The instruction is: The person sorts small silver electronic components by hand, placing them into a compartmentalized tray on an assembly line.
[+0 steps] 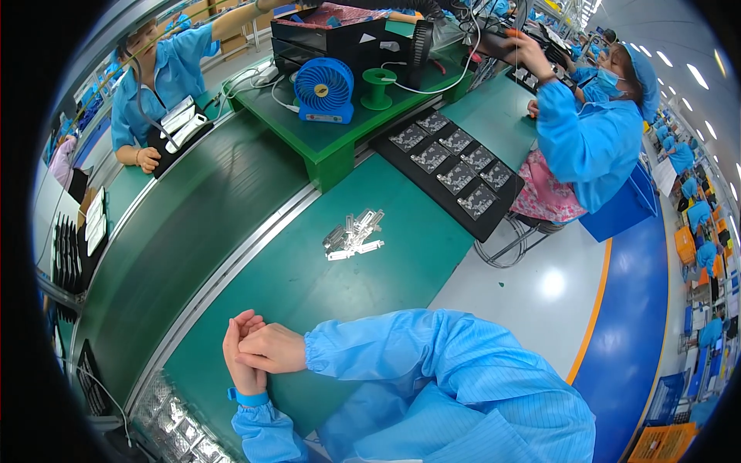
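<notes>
My left hand [233, 349], with a blue strap [251, 398] round its wrist, is raised above the green bench [332, 297], its fingers together and curled. My right hand [279, 349] lies across its palm, closed, with the fingertips pressed against the left hand. Whether something small sits between them is hidden. Farther off on the bench is a loose pile of small silvery metal pieces [353, 234], touched by neither hand. Clear plastic trays with pockets [174, 424] lie near my left forearm.
A black tray with several circuit boards [455, 176] spans the bench's far right. A raised green stand [328, 158] carries a blue fan [324, 89] and a green spool [377, 89]. A dark green conveyor belt [193, 201] runs along the left. Co-workers sit at far left and right.
</notes>
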Demonstrator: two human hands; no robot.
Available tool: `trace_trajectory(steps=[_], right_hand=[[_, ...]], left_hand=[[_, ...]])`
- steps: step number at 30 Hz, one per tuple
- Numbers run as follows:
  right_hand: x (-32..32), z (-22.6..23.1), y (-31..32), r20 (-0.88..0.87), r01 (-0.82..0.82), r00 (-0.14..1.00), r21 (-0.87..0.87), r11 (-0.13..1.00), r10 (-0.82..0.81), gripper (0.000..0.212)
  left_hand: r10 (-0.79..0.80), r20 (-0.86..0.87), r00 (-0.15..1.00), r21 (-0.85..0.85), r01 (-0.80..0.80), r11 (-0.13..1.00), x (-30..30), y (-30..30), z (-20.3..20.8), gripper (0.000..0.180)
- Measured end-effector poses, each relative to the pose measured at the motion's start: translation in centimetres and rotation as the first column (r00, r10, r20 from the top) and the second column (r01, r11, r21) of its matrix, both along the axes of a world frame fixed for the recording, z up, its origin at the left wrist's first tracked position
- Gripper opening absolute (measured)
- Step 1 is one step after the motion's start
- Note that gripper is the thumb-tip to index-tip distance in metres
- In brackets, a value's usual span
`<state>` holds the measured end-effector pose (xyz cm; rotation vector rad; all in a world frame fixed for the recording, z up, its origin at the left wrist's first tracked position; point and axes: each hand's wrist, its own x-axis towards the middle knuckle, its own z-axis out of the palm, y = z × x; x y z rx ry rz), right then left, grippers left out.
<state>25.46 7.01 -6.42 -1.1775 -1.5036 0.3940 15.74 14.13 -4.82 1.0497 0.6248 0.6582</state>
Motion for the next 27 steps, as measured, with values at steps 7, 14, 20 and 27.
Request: trace_trajectory(steps=[7,14,20,27], right_hand=[[-0.18,-0.31,0.12,0.020,0.006,1.000,0.025,1.000,-0.006,0.021],[-0.04,-0.17,0.18,0.021,0.002,1.000,0.046,0.999,-0.003,0.023],[0.16,-0.11,0.32,0.019,-0.003,1.000,0.044,0.999,0.003,0.024],[0.14,-0.08,0.31,-0.006,-0.021,1.000,0.001,1.000,0.021,0.023]], left_hand=[[-0.021,-0.007,1.000,-0.003,0.021,1.000,-0.22,0.00,0.19,0.040],[-0.022,-0.005,1.000,-0.014,0.022,1.000,-0.11,0.09,0.09,0.040],[0.016,-0.015,1.000,-0.001,-0.016,1.000,0.17,0.13,-0.01,0.043],[0.010,-0.008,1.000,0.004,-0.010,1.000,0.09,0.11,-0.12,0.043]])
